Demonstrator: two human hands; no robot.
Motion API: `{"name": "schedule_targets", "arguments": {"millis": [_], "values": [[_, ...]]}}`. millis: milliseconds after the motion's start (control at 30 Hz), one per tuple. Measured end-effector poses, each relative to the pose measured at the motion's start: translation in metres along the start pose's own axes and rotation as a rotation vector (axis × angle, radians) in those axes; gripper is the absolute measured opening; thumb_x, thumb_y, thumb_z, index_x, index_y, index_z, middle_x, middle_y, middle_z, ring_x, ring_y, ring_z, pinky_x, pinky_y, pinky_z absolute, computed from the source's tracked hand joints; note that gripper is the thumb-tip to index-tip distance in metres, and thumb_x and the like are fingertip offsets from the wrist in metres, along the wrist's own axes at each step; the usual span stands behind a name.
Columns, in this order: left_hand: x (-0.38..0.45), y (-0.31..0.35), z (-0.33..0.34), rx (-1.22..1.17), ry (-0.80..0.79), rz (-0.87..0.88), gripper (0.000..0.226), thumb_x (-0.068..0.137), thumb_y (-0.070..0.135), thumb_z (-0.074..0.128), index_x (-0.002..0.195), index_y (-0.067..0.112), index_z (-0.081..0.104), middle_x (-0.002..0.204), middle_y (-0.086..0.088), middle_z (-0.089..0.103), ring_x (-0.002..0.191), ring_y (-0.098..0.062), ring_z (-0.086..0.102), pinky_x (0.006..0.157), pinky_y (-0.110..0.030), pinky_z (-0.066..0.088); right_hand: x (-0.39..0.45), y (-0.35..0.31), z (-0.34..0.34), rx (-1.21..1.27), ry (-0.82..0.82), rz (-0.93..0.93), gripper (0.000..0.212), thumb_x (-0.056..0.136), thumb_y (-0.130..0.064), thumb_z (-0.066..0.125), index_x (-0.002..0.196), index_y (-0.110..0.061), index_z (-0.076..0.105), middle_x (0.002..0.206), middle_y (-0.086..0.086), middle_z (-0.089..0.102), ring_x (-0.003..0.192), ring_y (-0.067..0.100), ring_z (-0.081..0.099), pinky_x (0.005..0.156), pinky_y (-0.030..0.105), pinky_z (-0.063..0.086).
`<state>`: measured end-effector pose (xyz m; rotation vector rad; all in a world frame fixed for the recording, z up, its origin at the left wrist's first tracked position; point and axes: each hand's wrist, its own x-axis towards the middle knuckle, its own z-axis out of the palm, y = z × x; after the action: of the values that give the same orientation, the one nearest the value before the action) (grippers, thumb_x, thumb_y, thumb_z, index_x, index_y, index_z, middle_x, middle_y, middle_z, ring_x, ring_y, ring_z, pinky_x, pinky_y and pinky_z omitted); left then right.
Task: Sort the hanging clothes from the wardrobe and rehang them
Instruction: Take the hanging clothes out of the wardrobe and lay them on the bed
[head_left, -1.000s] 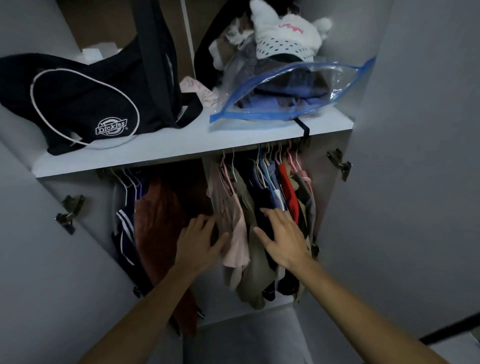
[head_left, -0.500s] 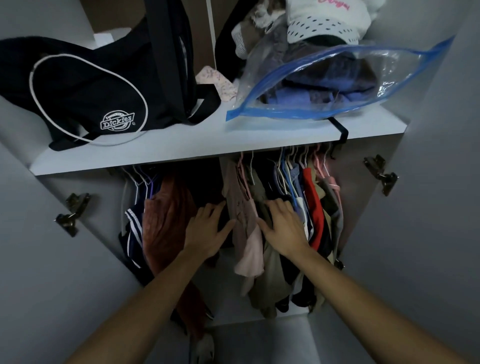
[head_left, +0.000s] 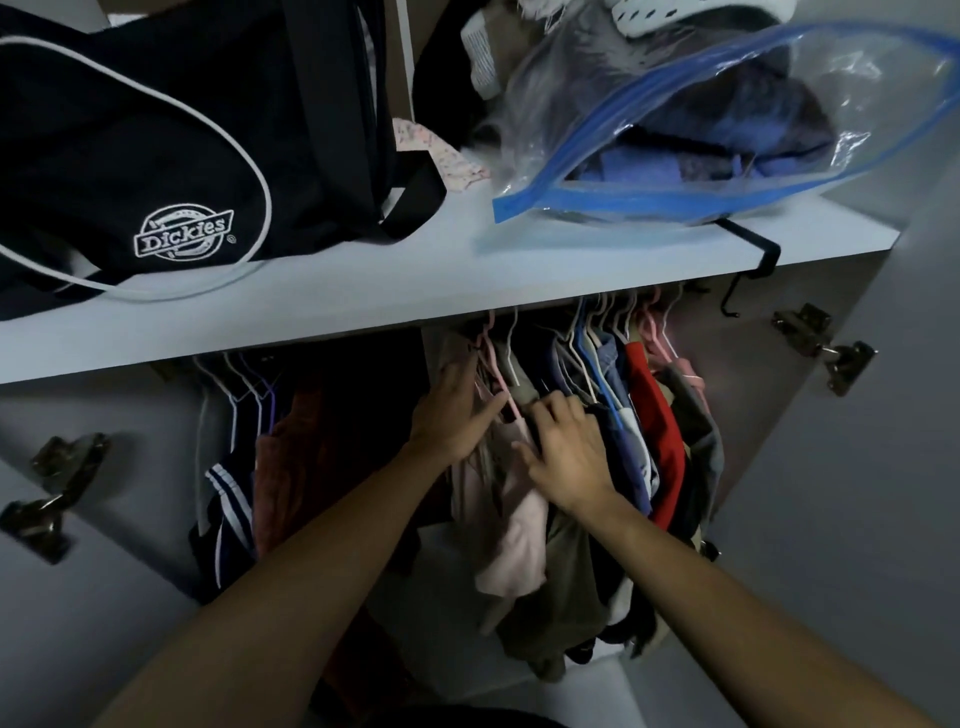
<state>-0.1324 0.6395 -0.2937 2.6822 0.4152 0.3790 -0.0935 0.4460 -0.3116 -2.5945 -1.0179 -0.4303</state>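
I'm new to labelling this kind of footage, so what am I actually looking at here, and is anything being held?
One camera, worn on a person's head, looks down into an open wardrobe. No machine: just two bare arms. The left hand and right hand press into the hanging clothes, parting them near a pink hanger; whether either one grips anything is unclear. On the white shelf above lie a black Dickies bag and a clear zip bag of folded clothes.

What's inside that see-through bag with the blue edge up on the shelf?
The clear bag holds folded fabric: blue pieces at the front and something darker above. How many items and what sort cannot be told, as the plastic is crinkled and they are bunched together.
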Motion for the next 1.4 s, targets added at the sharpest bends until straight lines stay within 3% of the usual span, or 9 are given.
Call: {"name": "schedule_targets", "arguments": {"millis": [200, 433, 633, 733, 867, 967, 1167, 1333, 1400], "values": [[0.025, -0.005, 0.020, -0.050, 0.031, -0.027, 0.095, 0.099, 0.066, 0.049, 0.166, 0.013, 0.009, 0.171, -0.014, 0.017, 0.155, -0.032, 0.023, 0.119, -0.044, 0.032, 0.012, 0.031, 0.002, 0.023, -0.025, 0.041, 0.048, 0.069, -0.003, 0.073, 0.115, -0.012, 0.062, 0.116, 0.008, 0.054, 0.107, 0.031, 0.051, 0.085, 0.046, 0.049], [0.040, -0.044, 0.032, 0.040, 0.052, -0.041, 0.093, 0.096, 0.073, 0.039, 0.163, 0.010, 0.024, 0.166, -0.019, 0.030, 0.154, -0.037, 0.026, 0.125, -0.048, 0.025, 0.029, 0.068, -0.006, 0.101, -0.015, 0.054, 0.048, 0.065, 0.009, 0.063, 0.108, -0.011, 0.059, 0.108, 0.010, 0.061, 0.102, 0.034, 0.056, 0.082, 0.045, 0.049], [0.032, -0.084, 0.038, 0.059, 0.062, -0.082, 0.077, 0.105, 0.054, 0.046, 0.166, 0.017, 0.017, 0.172, -0.011, 0.017, 0.156, -0.034, 0.020, 0.126, -0.046, 0.022, 0.037, 0.080, -0.014, 0.184, -0.030, 0.066, 0.044, 0.065, 0.007, 0.058, 0.103, -0.014, 0.058, 0.100, 0.008, 0.064, 0.095, 0.032, 0.058, 0.074, 0.036, 0.039], [0.035, -0.088, 0.037, 0.039, 0.024, -0.089, 0.077, 0.105, 0.055, 0.044, 0.167, 0.021, 0.014, 0.172, -0.009, 0.019, 0.155, -0.033, 0.024, 0.123, -0.047, 0.027, 0.038, 0.087, -0.023, 0.267, -0.066, 0.042, 0.048, 0.062, 0.006, 0.059, 0.105, -0.016, 0.059, 0.101, 0.004, 0.066, 0.093, 0.025, 0.060, 0.075, 0.039, 0.047], [0.035, -0.079, 0.030, 0.039, 0.026, -0.095, 0.062, 0.106, 0.053, 0.044, 0.157, 0.021, 0.034, 0.157, -0.015, 0.036, 0.144, -0.034, 0.037, 0.113, -0.044, 0.039, 0.041, 0.094, -0.030, 0.322, -0.072, 0.021, 0.044, 0.071, 0.010, 0.054, 0.103, -0.020, 0.061, 0.092, -0.005, 0.063, 0.084, 0.018, 0.059, 0.071, 0.034, 0.044], [0.031, -0.077, 0.024, 0.078, 0.070, -0.133, 0.049, 0.106, 0.055, 0.042, 0.140, 0.020, 0.048, 0.146, -0.017, 0.042, 0.134, -0.038, 0.043, 0.104, -0.047, 0.046, 0.043, 0.098, -0.034, 0.305, -0.095, 0.010, 0.045, 0.076, 0.011, 0.054, 0.108, -0.019, 0.061, 0.099, -0.001, 0.067, 0.090, 0.019, 0.061, 0.075, 0.034, 0.046], [0.019, -0.093, 0.015, 0.089, 0.065, -0.249, 0.055, 0.105, 0.062, 0.031, 0.132, 0.020, 0.055, 0.131, -0.017, 0.059, 0.116, -0.037, 0.060, 0.090, -0.046, 0.054, 0.041, 0.090, -0.037, 0.292, -0.181, 0.055, 0.045, 0.074, 0.008, 0.047, 0.113, -0.014, 0.054, 0.115, 0.012, 0.064, 0.103, 0.031, 0.058, 0.086, 0.043, 0.048], [0.008, -0.092, 0.005, 0.066, 0.185, -0.240, 0.056, 0.107, 0.059, 0.031, 0.123, 0.014, 0.059, 0.123, -0.016, 0.062, 0.110, -0.035, 0.061, 0.080, -0.040, 0.049, 0.038, 0.078, -0.037, 0.356, -0.128, 0.105, 0.035, 0.076, 0.009, 0.046, 0.102, -0.013, 0.051, 0.093, 0.009, 0.063, 0.089, 0.032, 0.057, 0.074, 0.046, 0.046], [0.004, -0.086, -0.002, 0.052, 0.256, -0.240, 0.056, 0.107, 0.058, 0.031, 0.122, 0.012, 0.058, 0.124, -0.017, 0.061, 0.110, -0.036, 0.061, 0.079, -0.041, 0.049, 0.041, 0.072, -0.039, 0.332, -0.058, 0.129, 0.030, 0.082, 0.006, 0.047, 0.103, -0.016, 0.052, 0.096, 0.007, 0.062, 0.087, 0.032, 0.057, 0.071, 0.045, 0.045]]}}
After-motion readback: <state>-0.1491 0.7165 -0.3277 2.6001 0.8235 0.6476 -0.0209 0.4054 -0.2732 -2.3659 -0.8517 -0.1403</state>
